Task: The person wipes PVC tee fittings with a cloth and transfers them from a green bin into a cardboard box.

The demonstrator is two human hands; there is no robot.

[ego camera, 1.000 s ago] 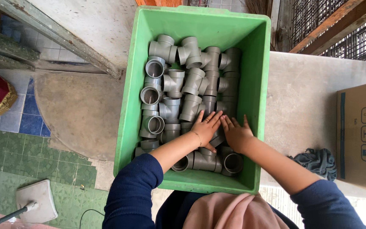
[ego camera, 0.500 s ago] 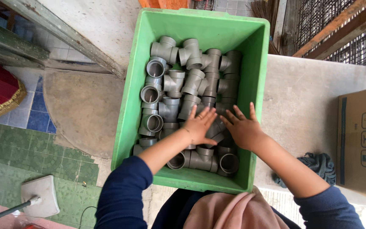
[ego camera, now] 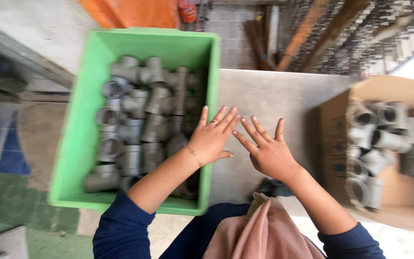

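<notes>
We are seeing both hands lifted out of the green crate (ego camera: 77, 158), where half a second ago they were pressing down among the grey pipe fittings (ego camera: 140, 120). The view has swung to the right too, so a cardboard box (ego camera: 360, 96) holding more grey fittings (ego camera: 384, 134) is now showing at the right edge, blurred by the motion.

The left hand (ego camera: 212, 139) is hovering over the crate's right wall, palm down, its fingers (ego camera: 224, 117) spread and straight, holding nothing. A thin bracelet is circling its wrist. The right hand (ego camera: 267, 153) is hovering just beside it over the bare grey counter (ego camera: 274, 96), palm down as well, fingers (ego camera: 252, 132) splayed and released, empty. The fingertips of the two hands are nearly meeting, though we cannot tell whether they are touching. Both forearms are reaching forward out of dark blue sleeves (ego camera: 120, 230).

The pipe fittings are lying heaped inside the crate, which is sitting at the left end of the counter.
</notes>
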